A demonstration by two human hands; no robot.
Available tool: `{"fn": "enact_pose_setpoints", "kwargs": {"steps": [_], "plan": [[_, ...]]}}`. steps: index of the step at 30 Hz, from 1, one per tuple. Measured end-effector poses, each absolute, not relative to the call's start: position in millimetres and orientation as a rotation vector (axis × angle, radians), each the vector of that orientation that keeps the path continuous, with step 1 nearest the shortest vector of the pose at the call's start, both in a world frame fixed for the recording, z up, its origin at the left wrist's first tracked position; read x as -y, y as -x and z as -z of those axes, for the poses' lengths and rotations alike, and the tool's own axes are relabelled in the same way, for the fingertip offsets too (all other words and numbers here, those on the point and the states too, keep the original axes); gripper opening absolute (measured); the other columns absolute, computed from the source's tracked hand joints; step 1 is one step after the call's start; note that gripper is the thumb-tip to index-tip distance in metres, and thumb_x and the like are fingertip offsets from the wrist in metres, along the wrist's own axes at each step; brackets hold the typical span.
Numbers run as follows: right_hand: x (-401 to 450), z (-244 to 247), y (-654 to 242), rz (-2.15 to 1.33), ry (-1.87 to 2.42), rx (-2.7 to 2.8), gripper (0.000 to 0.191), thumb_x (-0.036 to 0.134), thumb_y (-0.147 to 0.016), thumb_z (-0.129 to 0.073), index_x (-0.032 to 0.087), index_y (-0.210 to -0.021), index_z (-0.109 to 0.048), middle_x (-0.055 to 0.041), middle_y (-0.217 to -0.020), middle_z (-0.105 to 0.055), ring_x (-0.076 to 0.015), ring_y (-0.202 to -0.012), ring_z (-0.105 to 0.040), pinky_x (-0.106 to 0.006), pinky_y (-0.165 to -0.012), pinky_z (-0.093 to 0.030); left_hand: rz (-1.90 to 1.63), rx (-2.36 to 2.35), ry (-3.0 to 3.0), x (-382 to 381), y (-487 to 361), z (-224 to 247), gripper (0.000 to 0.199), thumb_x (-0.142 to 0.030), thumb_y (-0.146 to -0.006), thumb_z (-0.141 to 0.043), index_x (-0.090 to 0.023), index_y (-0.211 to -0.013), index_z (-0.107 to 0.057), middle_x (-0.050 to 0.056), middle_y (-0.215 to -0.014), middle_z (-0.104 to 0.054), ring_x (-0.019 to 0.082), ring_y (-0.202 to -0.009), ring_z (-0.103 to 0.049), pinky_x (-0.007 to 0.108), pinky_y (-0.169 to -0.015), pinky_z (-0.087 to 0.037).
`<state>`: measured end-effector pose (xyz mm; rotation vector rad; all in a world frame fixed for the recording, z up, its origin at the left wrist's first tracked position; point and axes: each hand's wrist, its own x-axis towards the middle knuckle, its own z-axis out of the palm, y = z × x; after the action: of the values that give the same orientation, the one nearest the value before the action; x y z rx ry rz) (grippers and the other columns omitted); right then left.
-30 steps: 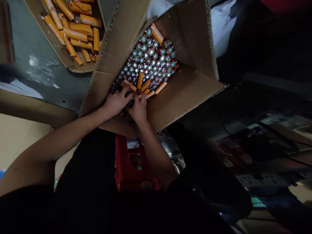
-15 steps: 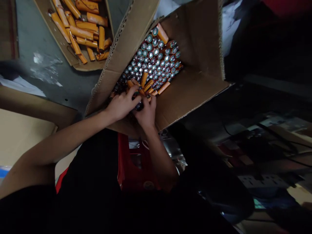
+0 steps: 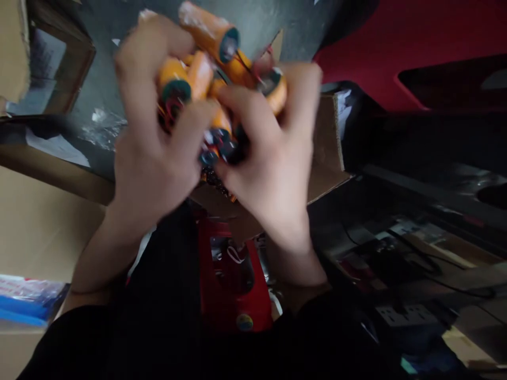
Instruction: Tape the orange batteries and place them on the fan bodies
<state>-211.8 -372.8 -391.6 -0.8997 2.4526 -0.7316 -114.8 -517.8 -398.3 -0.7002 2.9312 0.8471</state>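
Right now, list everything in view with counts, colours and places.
Orange cylinders: several, orange with teal ends, top centre
Cardboard box: one, brown, mid-right
Carton: one, tan, left
Papers: several, white, left and mid-right
Clear plastic: some, clear, upper left
Grey surface: one, grey, top
Red frame: one, red, bottom centre
Red object: one, red, upper right
Blue item: one, blue, lower left
Power strip: one, whitish, lower right
Dark clutter: uncountable, right
Sleeves: two, black, bottom
Left grip: one bare hand, on cylinders
Right grip: one bare hand, on cylinders
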Motion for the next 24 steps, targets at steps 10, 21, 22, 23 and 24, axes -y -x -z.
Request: {"fn": "enact_pose_setpoints", "kwargs": {"steps": [10, 21, 22, 23, 24], "plan": [[478, 576, 250, 0.54, 1.024, -2.015, 0.053, 0.032, -0.102, -0.074, 0.009, -0.149, -0.066, -0.0123, -0.166, -0.059, -0.0354, -0.161, -0.051, -0.049, -0.135, -0.038, -0.998, -2.513, 0.713, 599, 101, 644, 0.079, -0.06, -0.107, -0.07, -0.015, -0.162, -0.035, 0.009, -0.182, -0.023, 0.024, -0.161, -0.033, 0.05, -0.14, -0.035], [259, 562, 183, 1.38, 0.38, -2.528, 0.046, 0.053, -0.114, -0.037, 0.026, -0.131, -0.071, -0.0119, -0.132, -0.069, -0.0332, -0.143, -0.066, -0.069, -0.118, -0.054, -0.92, -2.681, 0.522, 519, 78, 480, 0.048, -0.038, -0.116, -0.046, -0.031, -0.163, -0.05, 0.008, -0.154, -0.066, 0.032, -0.154, -0.052, 0.058, -0.122, -0.053], [255, 576, 186, 1.397, 0.286, -2.517, 0.045, 0.05, -0.113, -0.036, 0.026, -0.134, -0.068, -0.0123, -0.133, -0.068, -0.0328, -0.142, -0.066, -0.067, -0.116, -0.056, -1.001, -2.663, 0.306, 502, 80, 462, 0.043, -0.038, -0.115, -0.047, -0.034, -0.157, -0.058, 0.007, -0.144, -0.072, 0.03, -0.145, -0.061, 0.054, -0.115, -0.058], [253, 589, 191, 1.398, 0.192, -2.493, 0.045, 0.047, -0.113, -0.034, 0.026, -0.138, -0.064, -0.0128, -0.135, -0.066, -0.0318, -0.14, -0.068, -0.065, -0.113, -0.058, -1.097, -2.627, 0.042, 484, 82, 449, 0.038, -0.037, -0.114, -0.049, -0.036, -0.149, -0.066, 0.006, -0.135, -0.076, 0.028, -0.134, -0.069, 0.049, -0.108, -0.061], [254, 602, 199, 1.383, 0.108, -2.463, 0.046, 0.044, -0.113, -0.03, 0.026, -0.143, -0.06, -0.0136, -0.137, -0.065, -0.0304, -0.135, -0.07, -0.062, -0.109, -0.061, -1.174, -2.576, -0.211, 466, 83, 441, 0.034, -0.034, -0.113, -0.051, -0.036, -0.14, -0.071, 0.005, -0.127, -0.078, 0.025, -0.122, -0.074, 0.044, -0.101, -0.063]]}}
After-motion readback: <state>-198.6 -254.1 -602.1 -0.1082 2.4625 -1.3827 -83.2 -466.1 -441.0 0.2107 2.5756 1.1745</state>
